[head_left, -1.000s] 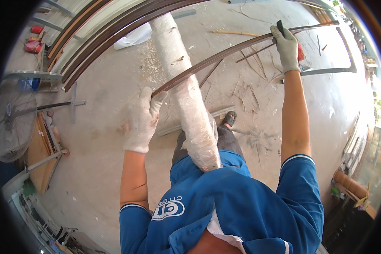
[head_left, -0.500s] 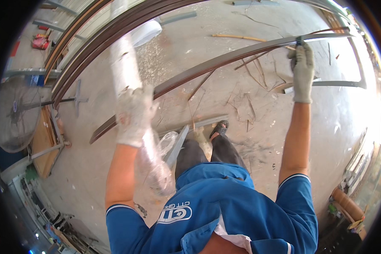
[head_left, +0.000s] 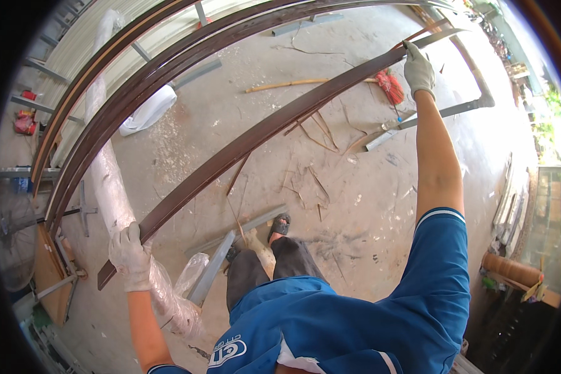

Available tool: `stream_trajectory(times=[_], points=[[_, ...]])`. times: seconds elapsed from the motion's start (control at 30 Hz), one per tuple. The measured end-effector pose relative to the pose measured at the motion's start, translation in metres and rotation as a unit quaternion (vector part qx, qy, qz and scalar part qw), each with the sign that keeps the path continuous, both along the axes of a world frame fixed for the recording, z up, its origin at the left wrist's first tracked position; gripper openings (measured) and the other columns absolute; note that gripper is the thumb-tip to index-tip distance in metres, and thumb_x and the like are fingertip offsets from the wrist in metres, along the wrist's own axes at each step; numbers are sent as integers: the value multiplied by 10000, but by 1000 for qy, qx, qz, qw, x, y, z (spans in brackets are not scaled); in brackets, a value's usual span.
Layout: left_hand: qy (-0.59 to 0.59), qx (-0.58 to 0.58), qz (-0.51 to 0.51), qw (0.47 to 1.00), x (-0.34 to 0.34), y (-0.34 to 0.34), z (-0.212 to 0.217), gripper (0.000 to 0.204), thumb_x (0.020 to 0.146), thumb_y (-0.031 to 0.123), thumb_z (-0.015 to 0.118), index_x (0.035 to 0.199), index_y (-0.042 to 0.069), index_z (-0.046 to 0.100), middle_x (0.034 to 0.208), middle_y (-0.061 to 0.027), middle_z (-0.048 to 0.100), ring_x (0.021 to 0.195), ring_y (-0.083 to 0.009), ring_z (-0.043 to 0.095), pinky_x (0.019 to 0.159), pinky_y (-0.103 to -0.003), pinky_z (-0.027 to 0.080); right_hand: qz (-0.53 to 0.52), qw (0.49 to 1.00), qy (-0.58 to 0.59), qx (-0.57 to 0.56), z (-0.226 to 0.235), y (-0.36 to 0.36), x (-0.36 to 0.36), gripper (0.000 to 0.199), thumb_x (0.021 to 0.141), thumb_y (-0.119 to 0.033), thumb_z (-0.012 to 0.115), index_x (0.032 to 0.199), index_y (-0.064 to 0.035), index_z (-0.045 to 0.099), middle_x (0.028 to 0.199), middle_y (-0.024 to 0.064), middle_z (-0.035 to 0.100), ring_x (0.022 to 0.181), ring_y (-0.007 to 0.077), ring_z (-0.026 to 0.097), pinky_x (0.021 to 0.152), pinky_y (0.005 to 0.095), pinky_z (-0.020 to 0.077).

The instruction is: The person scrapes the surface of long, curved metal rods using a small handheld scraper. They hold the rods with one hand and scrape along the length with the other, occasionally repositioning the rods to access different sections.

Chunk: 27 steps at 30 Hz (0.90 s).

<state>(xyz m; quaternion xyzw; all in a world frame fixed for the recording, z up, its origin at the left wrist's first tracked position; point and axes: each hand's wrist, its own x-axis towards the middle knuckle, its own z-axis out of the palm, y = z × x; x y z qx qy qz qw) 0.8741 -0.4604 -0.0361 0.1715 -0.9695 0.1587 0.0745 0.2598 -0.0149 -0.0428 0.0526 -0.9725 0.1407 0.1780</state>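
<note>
Your left hand [head_left: 131, 257], in a white glove, is clamped around the lower end of a long dark brown strip [head_left: 262, 131], fingers wrapped over its edge. Just beside that hand, on its outer side, a long roll wrapped in clear plastic [head_left: 109, 187] runs up and away from you, its loose end bunched below your wrist. Between your hands the strip arches over the concrete floor [head_left: 330, 181], above your sandalled foot [head_left: 279, 225] and a grey metal bar [head_left: 215, 265]. Your right hand [head_left: 419, 70], also gloved, is closed on the strip's far upper end at full arm's reach. Beyond your left hand, more dark curved strips [head_left: 137, 81] lie stacked along the floor's edge.
</note>
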Motion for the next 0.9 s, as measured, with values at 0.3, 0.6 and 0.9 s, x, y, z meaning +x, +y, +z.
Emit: stream_trajectory(times=[0.3, 0.6, 0.9], points=[[-82, 19, 26, 996, -4, 4, 11, 405, 724, 371, 808, 1009, 123, 663, 899, -57, 669, 909, -284, 639, 806, -433, 527, 40, 998, -38, -36, -42, -13, 49, 313, 1023, -369, 507, 1275, -350, 691, 1143, 125, 733, 1058, 346, 699, 881, 456, 531], [-76, 27, -21, 997, -8, -3, 13, 380, 748, 424, 793, 935, 136, 629, 851, -62, 685, 898, -272, 653, 800, -422, 532, 93, 986, 47, -132, -50, -111, 232, 275, 978, -239, 594, 1194, -336, 733, 1013, 71, 753, 914, 286, 726, 760, 406, 564], [-14, 62, -46, 997, -10, -8, 13, 382, 793, 475, 761, 854, 117, 644, 752, -93, 691, 784, -290, 690, 749, -421, 546, 416, 885, -163, -134, 15, -270, 494, 478, 833, -1, 570, 1273, -163, 665, 1027, 91, 716, 887, 285, 701, 769, 388, 564]])
